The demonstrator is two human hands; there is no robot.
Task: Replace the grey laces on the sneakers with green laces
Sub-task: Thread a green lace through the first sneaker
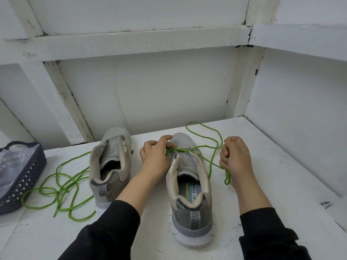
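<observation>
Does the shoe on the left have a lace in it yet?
No, unlaced: the left sneaker shows a bare tongue; a loose green lace lies beside it.

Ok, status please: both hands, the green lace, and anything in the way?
Left hand pinches green lace at the right-side sneaker's front eyelets; right hand grips its free length. Other sneaker unlaced, second green lace loose beside it. No obstruction seen.

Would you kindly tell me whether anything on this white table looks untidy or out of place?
Yes: a loose green lace lies in tangled loops on the white wooden table, left of the unlaced grey mesh sneaker, with one loop right beside the dark plastic basket. It might knot when threaded.
</observation>
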